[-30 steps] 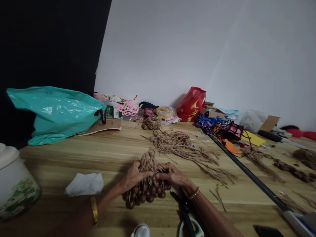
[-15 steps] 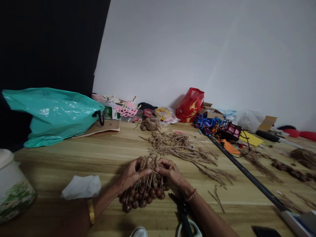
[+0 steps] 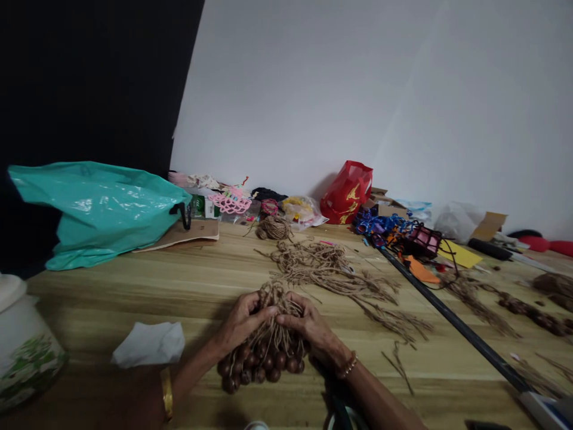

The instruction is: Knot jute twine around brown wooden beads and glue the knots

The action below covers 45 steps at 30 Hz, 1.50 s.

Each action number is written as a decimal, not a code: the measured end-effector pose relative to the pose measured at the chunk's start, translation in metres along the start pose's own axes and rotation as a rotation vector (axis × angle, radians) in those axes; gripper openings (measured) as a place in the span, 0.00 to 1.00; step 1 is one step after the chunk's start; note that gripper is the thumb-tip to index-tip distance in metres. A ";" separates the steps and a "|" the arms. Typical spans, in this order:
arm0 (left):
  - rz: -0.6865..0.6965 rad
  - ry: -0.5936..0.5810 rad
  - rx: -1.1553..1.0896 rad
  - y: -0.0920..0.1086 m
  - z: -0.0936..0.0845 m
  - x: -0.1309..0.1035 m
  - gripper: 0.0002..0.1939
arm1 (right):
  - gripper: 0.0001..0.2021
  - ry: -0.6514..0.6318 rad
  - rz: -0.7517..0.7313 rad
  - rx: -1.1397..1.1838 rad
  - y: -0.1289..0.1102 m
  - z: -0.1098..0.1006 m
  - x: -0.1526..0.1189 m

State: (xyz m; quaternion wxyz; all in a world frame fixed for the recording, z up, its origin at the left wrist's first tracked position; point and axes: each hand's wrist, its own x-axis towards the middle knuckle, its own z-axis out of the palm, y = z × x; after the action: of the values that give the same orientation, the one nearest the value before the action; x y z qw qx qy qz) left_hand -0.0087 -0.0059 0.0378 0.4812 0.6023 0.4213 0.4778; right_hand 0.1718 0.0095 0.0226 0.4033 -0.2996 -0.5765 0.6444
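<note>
Between my two hands is a piece of knotted twine [image 3: 274, 292] hung with several round, dark brown wooden beads [image 3: 258, 362]. My left hand [image 3: 245, 322] grips the twine from the left, its thumb pressed on the strands near the middle. From the right, my right hand [image 3: 308, 327] pinches the same strands, its thumb close to the left one. The beads rest below the hands on the wooden table [image 3: 188, 280]. The fingers behind the cords are partly hidden.
Loose twine [image 3: 313, 263] and a twine ball [image 3: 273, 227] lie beyond the hands. Left are a white tissue [image 3: 150, 344], a floral container [image 3: 27, 346] and a teal bag [image 3: 102, 209]. A dark bar [image 3: 452, 319] crosses the right. Scissors [image 3: 339, 406] lie partly under my right forearm.
The thumbs have shifted slightly on the strands, and my right hand sits a little lower. My right forearm now covers more of the scissors. The view has tilted slightly.
</note>
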 end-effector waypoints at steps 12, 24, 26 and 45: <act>0.027 -0.023 0.011 -0.005 0.002 0.002 0.13 | 0.23 -0.048 -0.026 0.001 -0.004 0.005 0.001; -0.084 -0.225 -0.050 -0.013 -0.031 0.012 0.17 | 0.21 0.035 0.064 -0.010 0.001 0.005 -0.002; -0.071 -0.181 0.106 -0.019 -0.034 0.012 0.16 | 0.21 0.026 0.058 0.002 -0.001 0.007 -0.003; 0.051 -0.092 0.178 -0.001 -0.010 0.007 0.10 | 0.21 -0.083 -0.006 0.008 -0.003 0.002 0.000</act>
State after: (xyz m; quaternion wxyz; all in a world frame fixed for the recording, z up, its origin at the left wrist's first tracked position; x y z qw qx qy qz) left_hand -0.0171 0.0023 0.0388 0.4324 0.6745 0.4241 0.4221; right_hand 0.1705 0.0088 0.0263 0.3823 -0.2692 -0.5909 0.6574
